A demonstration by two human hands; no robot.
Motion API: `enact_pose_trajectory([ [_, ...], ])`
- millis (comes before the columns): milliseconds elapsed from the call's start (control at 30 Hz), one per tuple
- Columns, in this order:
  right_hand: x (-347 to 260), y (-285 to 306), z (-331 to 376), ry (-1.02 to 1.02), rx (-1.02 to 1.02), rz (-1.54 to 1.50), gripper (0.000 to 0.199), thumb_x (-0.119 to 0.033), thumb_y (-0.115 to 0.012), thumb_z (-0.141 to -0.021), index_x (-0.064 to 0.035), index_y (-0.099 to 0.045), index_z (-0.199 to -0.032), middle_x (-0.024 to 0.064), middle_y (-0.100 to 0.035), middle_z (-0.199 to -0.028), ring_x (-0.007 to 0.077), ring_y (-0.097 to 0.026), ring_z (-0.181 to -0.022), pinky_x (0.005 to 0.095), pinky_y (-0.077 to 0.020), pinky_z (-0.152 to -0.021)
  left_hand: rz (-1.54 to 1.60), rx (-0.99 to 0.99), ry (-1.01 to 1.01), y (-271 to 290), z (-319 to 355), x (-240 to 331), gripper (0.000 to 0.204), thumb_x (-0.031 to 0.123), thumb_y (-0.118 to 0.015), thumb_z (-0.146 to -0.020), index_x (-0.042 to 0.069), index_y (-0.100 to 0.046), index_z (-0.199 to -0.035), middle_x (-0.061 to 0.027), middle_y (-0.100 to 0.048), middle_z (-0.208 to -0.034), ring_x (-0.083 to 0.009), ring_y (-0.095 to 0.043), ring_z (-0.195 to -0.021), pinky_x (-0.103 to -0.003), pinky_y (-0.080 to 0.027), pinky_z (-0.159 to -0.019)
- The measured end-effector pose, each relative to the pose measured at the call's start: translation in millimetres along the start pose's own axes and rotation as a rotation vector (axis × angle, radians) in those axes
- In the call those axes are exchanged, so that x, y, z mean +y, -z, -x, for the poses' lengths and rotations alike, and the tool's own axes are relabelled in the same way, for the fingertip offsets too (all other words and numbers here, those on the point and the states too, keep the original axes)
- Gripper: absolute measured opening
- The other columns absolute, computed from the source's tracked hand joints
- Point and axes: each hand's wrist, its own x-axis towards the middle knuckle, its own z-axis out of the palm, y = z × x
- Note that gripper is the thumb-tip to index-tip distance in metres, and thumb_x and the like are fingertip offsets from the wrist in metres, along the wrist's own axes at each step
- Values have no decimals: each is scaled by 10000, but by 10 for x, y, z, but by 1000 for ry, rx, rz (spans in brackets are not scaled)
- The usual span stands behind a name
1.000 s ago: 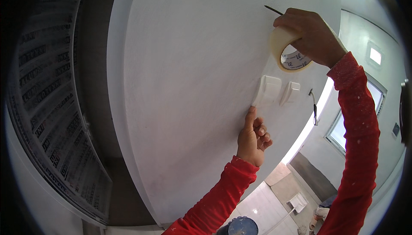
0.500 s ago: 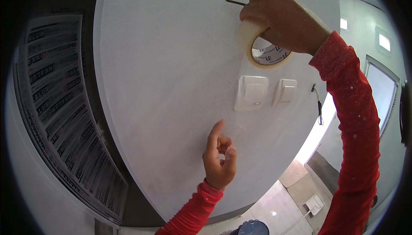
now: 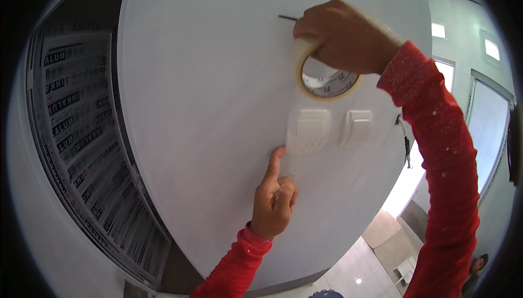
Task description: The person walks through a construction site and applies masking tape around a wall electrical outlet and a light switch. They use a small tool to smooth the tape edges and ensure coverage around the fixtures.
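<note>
My right hand, raised high against the white wall, grips a roll of clear packing tape. A thin dark pointed stick juts leftward from the same fingers; its other end is hidden. From the roll a see-through strip appears to run down over the left light switch, blurring its outline. Beside it sits a second, uncovered-looking switch. Below and left, my left hand has its index finger stretched up, the tip at the strip's lower left edge. Its other fingers are curled, and no held object shows.
Loose wires stick out of the wall right of the switches. A door wrapped in printed film stands at the left. Pale floor tiles lie below, with a blue round thing at the bottom edge. A person is partly visible lower right.
My right hand and the tape roll have shifted slightly left and down in view. The left index fingertip now meets the area beside the left switch, which looks covered by tape.
</note>
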Motion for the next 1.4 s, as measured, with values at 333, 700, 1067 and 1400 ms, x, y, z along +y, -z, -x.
enact_pose_trajectory([
  [333, 30, -37, 140, 52, 153, 14, 202, -119, -693, -774, -34, -740, -952, 131, -708, -863, 288, -726, -777, 398, -619, -722, -114, 33, -25, 13, 8, 16, 578, 195, -316, -997, -66, -301, -1512, 5, -449, -526, -69, -418, -445, -246, -374, -452],
  [700, -29, 87, 58, 112, 71, 83, 303, -119, -791, -684, -78, -716, -975, 72, -694, -914, 243, -721, -790, 363, -629, -719, -107, 45, -3, 59, -131, 143, 596, 215, -342, -958, -77, -373, -1477, -2, -484, -543, -81, -441, -476, -266, -408, -468],
  [1067, -84, 136, -32, 104, -12, 215, 372, -121, -837, -673, -91, -712, -1022, 66, -709, -928, 231, -732, -789, 353, -646, -738, -216, -53, -37, 132, -220, 153, 625, 194, -348, -976, -16, -240, -1555, -13, -516, -549, -87, -470, -461, -270, -420, -454],
  [1400, -65, 114, -68, 155, 40, 217, 265, -132, -797, -717, -74, -721, -965, 87, -712, -899, 238, -735, -776, 349, -643, -712, -342, -142, -89, 245, -434, 282, 626, 198, -469, -1009, -60, -241, -1533, -159, -697, -826, -173, -639, -536, -285, -493, -507],
])
